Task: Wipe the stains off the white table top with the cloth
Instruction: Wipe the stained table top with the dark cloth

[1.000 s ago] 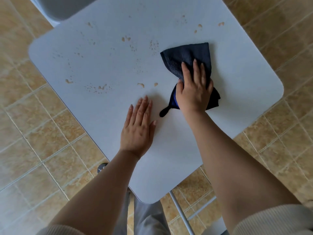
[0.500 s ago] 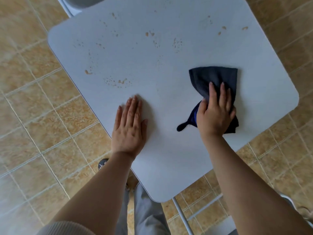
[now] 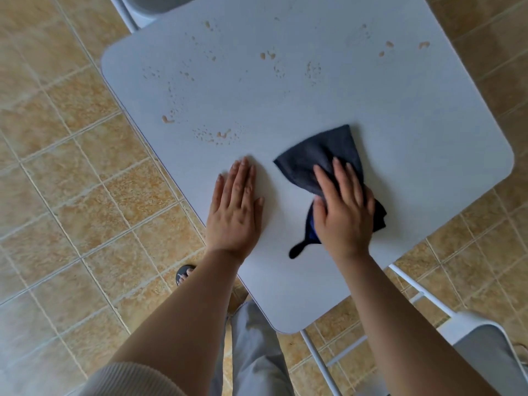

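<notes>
The white table top (image 3: 400, 115) fills the middle of the view, turned like a diamond. Brownish stains (image 3: 220, 135) and small droplets are scattered over its far and left parts, with more spots (image 3: 388, 44) near the far right. A dark blue cloth (image 3: 320, 158) lies on the near middle of the table. My right hand (image 3: 345, 212) presses flat on the cloth's near part and holds it down. My left hand (image 3: 235, 212) rests flat on the bare table just left of the cloth, fingers together, holding nothing.
Tan floor tiles (image 3: 71, 195) surround the table. A white folding chair (image 3: 474, 335) stands at the lower right, and another chair's grey seat (image 3: 160, 1) shows at the top edge. My grey trouser leg (image 3: 257, 352) and a sandalled foot (image 3: 184, 274) are below the table's near corner.
My right hand has dragged the cloth from the far right of the table toward me and then left, close to my left hand. The camera view shifted too.
</notes>
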The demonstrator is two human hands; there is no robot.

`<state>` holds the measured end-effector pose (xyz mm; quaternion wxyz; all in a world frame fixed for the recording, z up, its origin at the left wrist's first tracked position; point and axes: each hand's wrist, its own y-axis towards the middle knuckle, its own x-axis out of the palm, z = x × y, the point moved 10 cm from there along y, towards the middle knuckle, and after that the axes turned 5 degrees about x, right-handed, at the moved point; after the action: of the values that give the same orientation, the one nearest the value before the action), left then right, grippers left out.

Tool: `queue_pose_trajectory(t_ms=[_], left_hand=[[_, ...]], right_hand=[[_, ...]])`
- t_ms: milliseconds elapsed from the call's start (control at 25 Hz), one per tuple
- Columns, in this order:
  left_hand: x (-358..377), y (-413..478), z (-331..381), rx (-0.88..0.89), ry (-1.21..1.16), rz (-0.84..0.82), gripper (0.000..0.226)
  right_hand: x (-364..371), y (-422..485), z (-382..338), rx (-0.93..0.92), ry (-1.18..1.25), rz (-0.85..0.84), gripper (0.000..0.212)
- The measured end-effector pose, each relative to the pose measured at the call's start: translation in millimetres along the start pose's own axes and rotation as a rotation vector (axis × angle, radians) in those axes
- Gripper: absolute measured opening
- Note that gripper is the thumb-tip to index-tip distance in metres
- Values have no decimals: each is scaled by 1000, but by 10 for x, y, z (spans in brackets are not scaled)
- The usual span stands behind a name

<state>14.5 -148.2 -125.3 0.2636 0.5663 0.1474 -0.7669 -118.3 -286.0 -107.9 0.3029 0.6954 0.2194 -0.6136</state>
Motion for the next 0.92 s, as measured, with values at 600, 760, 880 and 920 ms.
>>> queue_pose_trajectory(t_ms=[600, 760, 880, 920], left_hand=[[-124, -285, -827, -291, 44, -78, 62], [-115, -300, -865, -236, 44, -104, 61], [-95, -308, -873, -243, 61, -127, 61], [-93, -313, -872, -244, 67, -131, 61]], right_hand=[[112, 96, -899, -119, 39, -20, 49], [105, 207, -336, 97, -12, -55, 51], [193, 633, -452, 292, 47, -69, 54], [241, 746, -615, 274, 57, -80, 54]])
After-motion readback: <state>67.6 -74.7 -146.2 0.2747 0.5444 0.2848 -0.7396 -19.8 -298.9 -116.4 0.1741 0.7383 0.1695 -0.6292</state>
